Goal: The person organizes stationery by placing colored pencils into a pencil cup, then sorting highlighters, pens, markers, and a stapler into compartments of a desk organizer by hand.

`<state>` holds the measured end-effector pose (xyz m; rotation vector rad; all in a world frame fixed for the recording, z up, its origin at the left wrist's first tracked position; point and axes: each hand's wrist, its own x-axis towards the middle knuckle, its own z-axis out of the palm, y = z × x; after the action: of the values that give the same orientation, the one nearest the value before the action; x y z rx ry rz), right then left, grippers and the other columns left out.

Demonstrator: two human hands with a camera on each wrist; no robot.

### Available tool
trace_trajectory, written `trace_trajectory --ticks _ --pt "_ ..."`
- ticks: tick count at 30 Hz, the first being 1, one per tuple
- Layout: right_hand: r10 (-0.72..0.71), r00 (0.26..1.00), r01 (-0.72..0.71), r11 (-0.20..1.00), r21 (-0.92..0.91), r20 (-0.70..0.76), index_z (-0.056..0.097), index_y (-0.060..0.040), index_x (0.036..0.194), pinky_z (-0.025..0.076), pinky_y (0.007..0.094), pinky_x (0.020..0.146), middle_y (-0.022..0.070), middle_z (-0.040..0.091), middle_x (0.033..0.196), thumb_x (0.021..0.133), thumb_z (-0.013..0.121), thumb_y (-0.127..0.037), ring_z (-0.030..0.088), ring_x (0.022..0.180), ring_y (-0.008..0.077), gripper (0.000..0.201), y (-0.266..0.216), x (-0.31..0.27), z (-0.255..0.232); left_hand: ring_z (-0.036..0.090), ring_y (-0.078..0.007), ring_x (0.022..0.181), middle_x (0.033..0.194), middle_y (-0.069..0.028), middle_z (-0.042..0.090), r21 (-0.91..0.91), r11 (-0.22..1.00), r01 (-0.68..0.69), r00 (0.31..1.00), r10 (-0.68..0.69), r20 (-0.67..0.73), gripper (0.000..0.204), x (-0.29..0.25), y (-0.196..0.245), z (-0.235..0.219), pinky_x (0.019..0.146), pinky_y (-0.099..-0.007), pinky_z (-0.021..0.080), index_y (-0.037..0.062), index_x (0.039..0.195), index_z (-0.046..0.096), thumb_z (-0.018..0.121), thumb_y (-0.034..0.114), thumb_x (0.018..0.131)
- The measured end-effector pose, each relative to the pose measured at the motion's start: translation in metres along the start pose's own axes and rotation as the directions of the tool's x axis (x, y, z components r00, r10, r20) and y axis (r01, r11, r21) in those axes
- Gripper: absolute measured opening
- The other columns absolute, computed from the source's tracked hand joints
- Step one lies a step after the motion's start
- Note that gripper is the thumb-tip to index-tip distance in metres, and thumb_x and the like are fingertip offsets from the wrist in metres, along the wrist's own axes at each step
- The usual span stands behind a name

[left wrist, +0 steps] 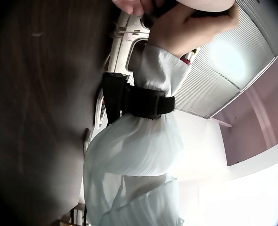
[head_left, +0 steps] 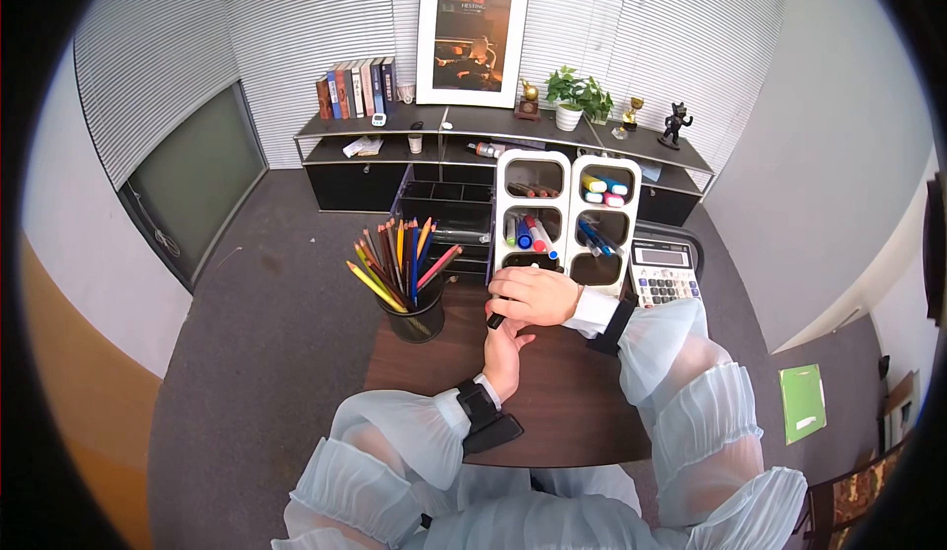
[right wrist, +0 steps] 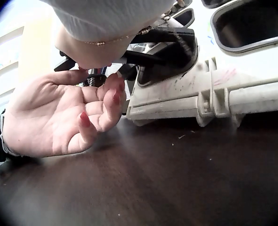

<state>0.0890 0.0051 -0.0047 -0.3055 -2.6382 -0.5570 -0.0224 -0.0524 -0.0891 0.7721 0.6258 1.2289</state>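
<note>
My right hand (head_left: 541,296) is over the front of a white pen organizer (head_left: 534,152), fingers curled around a black marker (head_left: 496,321) whose end pokes out below them. Just beneath, my left hand (head_left: 502,363) reaches up from the table, its thumb and index finger closing on the marker. In the right wrist view, the left palm (right wrist: 49,113) faces the camera with the other fingers loosely bent. More black markers (right wrist: 150,59) lean in the organizer's front compartment, close by. Other compartments hold colored markers (head_left: 605,191) and blue pens (head_left: 595,238).
A black mesh cup (head_left: 416,323) of colored pencils stands left of the hands on the brown table (head_left: 572,407). A calculator (head_left: 663,272) lies right of the organizer, and a black desk rack (head_left: 449,192) stands behind. Further back is a low shelf (head_left: 326,128) with books.
</note>
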Motion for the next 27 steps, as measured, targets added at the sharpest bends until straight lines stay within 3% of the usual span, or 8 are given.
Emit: trace_trajectory --ticks 10,12,19,21,25,27 --pt "-0.014 1.0 0.014 1.0 -0.001 -0.008 0.05 -0.01 0.1 0.046 0.0299 0.078 0.0066 0.049 0.098 0.07 0.055 -0.017 0.051 0.097 0.022 0.031 0.001 0.01 -0.002 0.045 -0.0138 0.105 0.115 -0.0042 0.049 -0.007 1.0 -0.001 1.0 0.001 0.008 0.063 0.0 0.003 0.002 0.077 -0.0316 0.037 0.0102 0.117 0.04 0.015 0.059 0.086" --pt "-0.015 0.999 0.014 1.0 -0.026 -0.033 0.05 -0.0102 0.1 0.045 0.0299 0.08 0.0065 0.049 0.098 0.069 0.055 -0.017 0.05 0.098 0.0215 0.031 0.001 0.011 -0.001 0.048 -0.0145 0.1 0.105 -0.0045 0.053 -0.047 0.999 -0.006 1.0 0.004 -0.029 0.064 0.0 0.005 0.004 0.077 -0.031 0.038 0.0092 0.11 0.045 0.015 0.06 0.087" --pt "-0.005 0.999 0.004 1.0 -0.015 -0.045 0.05 -0.01 0.099 0.044 0.0309 0.08 0.0067 0.05 0.098 0.068 0.056 -0.017 0.05 0.098 0.0222 0.032 0.001 0.01 0.001 0.048 -0.0132 0.098 0.104 -0.0023 0.053 -0.049 0.998 0.027 0.999 -0.028 -0.019 0.066 0.001 0.006 0.004 0.076 -0.0301 0.037 0.0104 0.109 0.046 0.014 0.062 0.085" --pt "0.008 0.999 -0.009 1.0 -0.017 -0.053 0.05 -0.0087 0.098 0.045 0.0314 0.08 0.0071 0.05 0.097 0.068 0.055 -0.017 0.051 0.097 0.0228 0.032 0.003 0.009 0.005 0.046 -0.015 0.103 0.114 -0.005 0.049 0.024 0.998 0.05 0.999 -0.05 0.015 0.075 0.003 0.004 0.001 0.078 -0.0303 0.035 0.007 0.12 0.038 0.012 0.066 0.082" --pt "0.055 0.997 -0.052 0.997 0.06 -0.046 0.051 -0.0067 0.098 0.045 0.0319 0.08 0.0083 0.051 0.097 0.068 0.056 -0.015 0.051 0.097 0.0241 0.032 0.005 0.0 0.008 0.049 -0.0121 0.096 0.103 -0.0016 0.053 -0.038 0.997 0.064 0.998 -0.064 0.006 0.061 0.003 0.007 0.002 0.075 -0.0289 0.038 0.0109 0.107 0.046 0.016 0.059 0.087" --pt "0.175 0.985 -0.173 0.98 0.103 -0.003 0.051 -0.0048 0.097 0.044 0.0327 0.081 0.0097 0.051 0.097 0.066 0.058 -0.016 0.05 0.098 0.0259 0.034 0.005 -0.007 0.01 0.05 -0.0115 0.093 0.101 -0.0011 0.053 -0.018 0.997 0.074 0.997 -0.074 -0.002 0.055 0.0 0.01 0.005 0.074 -0.0281 0.038 0.0112 0.105 0.047 0.02 0.056 0.088"
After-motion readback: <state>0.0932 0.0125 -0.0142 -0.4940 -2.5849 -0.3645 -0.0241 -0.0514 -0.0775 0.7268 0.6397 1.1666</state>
